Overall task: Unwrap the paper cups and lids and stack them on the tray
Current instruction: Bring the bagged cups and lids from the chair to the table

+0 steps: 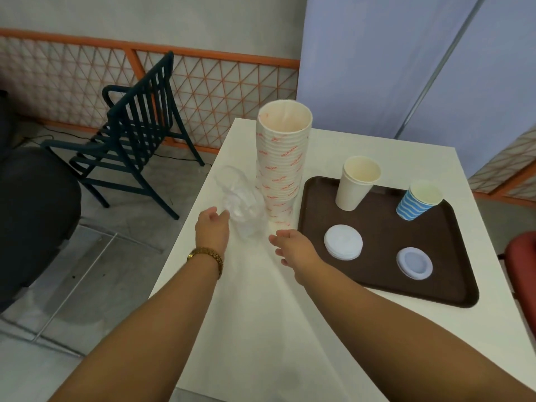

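Note:
A tall stack of white paper cups with red print [280, 166] stands upright on the white table, just left of the brown tray [385, 274]. A crumpled clear plastic wrapper [240, 198] lies to the left of the stack. My left hand [213, 229] is at the wrapper's near edge, fingers curled against it. My right hand [293, 248] hovers open near the base of the stack, touching nothing. On the tray stand a short stack of plain white cups [355, 184] and a blue wavy-striped cup [419, 201], with two stacks of white lids [343, 242] [414, 263] in front of them.
The white table [261, 329] has its left edge close to the wrapper. A dark slatted chair [133, 123] stands on the floor to the left. A red seat [522, 256] sits at the right edge. A blue-grey partition stands behind the table.

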`<action>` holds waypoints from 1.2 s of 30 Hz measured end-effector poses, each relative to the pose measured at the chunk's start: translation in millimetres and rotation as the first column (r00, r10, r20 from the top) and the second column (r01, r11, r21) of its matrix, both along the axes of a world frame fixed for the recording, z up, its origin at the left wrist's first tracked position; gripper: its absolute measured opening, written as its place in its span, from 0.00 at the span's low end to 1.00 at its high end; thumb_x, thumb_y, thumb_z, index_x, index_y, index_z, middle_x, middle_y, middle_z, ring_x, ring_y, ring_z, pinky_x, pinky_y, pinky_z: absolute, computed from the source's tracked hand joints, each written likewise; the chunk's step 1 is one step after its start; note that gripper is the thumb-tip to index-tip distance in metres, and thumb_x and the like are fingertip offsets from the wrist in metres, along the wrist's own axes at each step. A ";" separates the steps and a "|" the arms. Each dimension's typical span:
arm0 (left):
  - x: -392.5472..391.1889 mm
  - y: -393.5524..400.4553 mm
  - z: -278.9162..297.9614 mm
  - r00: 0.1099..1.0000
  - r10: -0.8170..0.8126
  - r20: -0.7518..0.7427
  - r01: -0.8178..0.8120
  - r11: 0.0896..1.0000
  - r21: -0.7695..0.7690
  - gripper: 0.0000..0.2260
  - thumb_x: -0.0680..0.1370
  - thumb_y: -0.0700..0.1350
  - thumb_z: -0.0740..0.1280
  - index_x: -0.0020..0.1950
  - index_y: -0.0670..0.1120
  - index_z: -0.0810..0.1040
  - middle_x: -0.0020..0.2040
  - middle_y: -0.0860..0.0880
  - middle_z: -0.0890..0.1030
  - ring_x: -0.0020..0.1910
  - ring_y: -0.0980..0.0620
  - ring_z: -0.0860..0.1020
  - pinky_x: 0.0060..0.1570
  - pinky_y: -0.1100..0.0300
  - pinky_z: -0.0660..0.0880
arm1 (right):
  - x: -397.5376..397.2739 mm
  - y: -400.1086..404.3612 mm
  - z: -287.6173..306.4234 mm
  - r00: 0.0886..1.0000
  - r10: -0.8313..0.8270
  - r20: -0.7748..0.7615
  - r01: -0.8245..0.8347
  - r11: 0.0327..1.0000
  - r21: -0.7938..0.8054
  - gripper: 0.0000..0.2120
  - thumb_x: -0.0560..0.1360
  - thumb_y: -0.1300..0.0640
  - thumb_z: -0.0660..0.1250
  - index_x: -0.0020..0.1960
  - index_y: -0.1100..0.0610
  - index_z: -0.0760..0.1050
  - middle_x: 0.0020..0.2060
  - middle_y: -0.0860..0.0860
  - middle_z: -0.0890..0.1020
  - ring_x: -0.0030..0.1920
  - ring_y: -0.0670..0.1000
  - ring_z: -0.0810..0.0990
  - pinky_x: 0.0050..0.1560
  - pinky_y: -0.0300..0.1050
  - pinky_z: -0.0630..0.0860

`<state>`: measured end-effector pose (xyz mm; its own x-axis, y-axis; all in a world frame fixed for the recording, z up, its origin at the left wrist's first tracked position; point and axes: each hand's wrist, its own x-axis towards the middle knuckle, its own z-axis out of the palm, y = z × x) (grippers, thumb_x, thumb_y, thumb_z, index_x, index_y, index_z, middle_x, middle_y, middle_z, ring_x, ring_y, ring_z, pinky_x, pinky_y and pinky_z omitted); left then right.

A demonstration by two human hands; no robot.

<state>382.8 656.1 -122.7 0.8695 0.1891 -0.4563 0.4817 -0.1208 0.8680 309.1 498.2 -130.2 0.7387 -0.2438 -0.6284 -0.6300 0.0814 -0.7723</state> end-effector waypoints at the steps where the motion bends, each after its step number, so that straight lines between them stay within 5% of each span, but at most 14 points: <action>1: -11.2 -2.2 -1.5 1.000 0.012 -0.011 -0.012 1.000 0.015 0.18 0.78 0.49 0.64 0.68 0.51 0.71 0.64 0.50 0.74 0.61 0.45 0.75 0.65 0.48 0.72 | -3.6 -4.0 1.7 1.000 0.017 0.007 -0.017 1.000 -0.013 0.21 0.77 0.52 0.69 0.67 0.55 0.72 0.62 0.51 0.76 0.61 0.53 0.76 0.66 0.52 0.73; 6: -68.4 -32.7 -4.5 0.982 -0.158 -0.104 0.161 0.987 0.018 0.04 0.80 0.46 0.64 0.52 0.48 0.76 0.50 0.50 0.78 0.52 0.49 0.78 0.57 0.53 0.75 | -34.2 -42.3 17.3 0.993 0.077 0.091 -0.064 0.989 -0.135 0.09 0.77 0.53 0.69 0.57 0.53 0.77 0.53 0.48 0.80 0.56 0.51 0.78 0.58 0.46 0.74; 9: -86.3 -65.4 2.4 0.946 -0.304 -0.116 0.311 0.949 0.050 0.05 0.80 0.47 0.63 0.52 0.49 0.77 0.52 0.50 0.80 0.52 0.50 0.79 0.57 0.52 0.76 | -65.2 -83.3 30.6 0.983 0.119 0.138 -0.084 0.968 -0.238 0.09 0.78 0.53 0.68 0.58 0.52 0.78 0.52 0.47 0.81 0.55 0.49 0.78 0.55 0.41 0.72; 14: -116.7 -159.8 15.8 0.829 -0.555 -0.069 0.559 0.818 0.139 0.04 0.80 0.50 0.63 0.49 0.52 0.77 0.51 0.51 0.79 0.52 0.50 0.78 0.54 0.54 0.77 | -146.6 -180.0 48.1 0.971 0.005 0.241 0.087 0.925 -0.371 0.07 0.77 0.56 0.69 0.55 0.52 0.80 0.48 0.46 0.81 0.47 0.43 0.79 0.46 0.30 0.72; 21: -193.6 -338.0 30.9 0.592 -0.806 0.021 0.796 0.588 0.146 0.04 0.77 0.50 0.66 0.44 0.52 0.79 0.49 0.46 0.82 0.46 0.52 0.79 0.53 0.55 0.77 | -260.6 -327.4 57.8 0.923 -0.235 0.304 0.354 0.828 -0.434 0.05 0.76 0.59 0.69 0.49 0.50 0.80 0.43 0.43 0.83 0.43 0.40 0.79 0.46 0.32 0.72; 25: -242.6 -437.0 44.6 0.492 -0.869 0.057 0.865 0.495 0.087 0.04 0.79 0.46 0.65 0.52 0.54 0.78 0.54 0.49 0.80 0.53 0.52 0.79 0.57 0.54 0.76 | -309.6 -402.8 67.3 0.865 -0.353 0.356 0.495 0.714 -0.495 0.05 0.76 0.58 0.70 0.50 0.50 0.80 0.44 0.41 0.81 0.44 0.37 0.79 0.46 0.29 0.72; 28: -268.5 -509.1 53.3 0.396 -0.912 0.105 0.905 0.407 0.120 0.14 0.80 0.46 0.65 0.65 0.50 0.74 0.63 0.50 0.77 0.60 0.52 0.76 0.61 0.57 0.73 | -332.5 -465.9 72.1 0.749 -0.465 0.471 0.661 0.566 -0.493 0.07 0.76 0.59 0.70 0.54 0.53 0.78 0.48 0.46 0.78 0.50 0.47 0.79 0.53 0.38 0.74; 31: -281.1 -572.7 66.5 0.331 -0.934 0.135 0.925 0.350 0.148 0.23 0.80 0.46 0.65 0.75 0.49 0.65 0.72 0.49 0.69 0.69 0.51 0.70 0.69 0.55 0.68 | -337.9 -524.9 80.5 0.696 -0.517 0.499 0.717 0.466 -0.518 0.15 0.76 0.57 0.70 0.62 0.54 0.75 0.58 0.53 0.75 0.53 0.47 0.75 0.56 0.41 0.73; 36: -280.7 -648.9 84.9 0.241 -0.962 0.133 0.932 0.267 0.245 0.32 0.80 0.44 0.64 0.79 0.54 0.52 0.77 0.48 0.62 0.73 0.48 0.66 0.72 0.50 0.65 | -328.3 -592.6 82.6 0.736 -0.527 0.425 0.674 0.520 -0.525 0.33 0.76 0.54 0.71 0.77 0.51 0.61 0.74 0.53 0.64 0.72 0.55 0.67 0.71 0.56 0.68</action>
<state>102.1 7.2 -37.8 0.5091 -0.8151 -0.2764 -0.2319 -0.4392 0.8679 -19.2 -94.4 -47.6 0.3447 -0.9384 -0.0218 -0.4520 -0.1456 -0.8801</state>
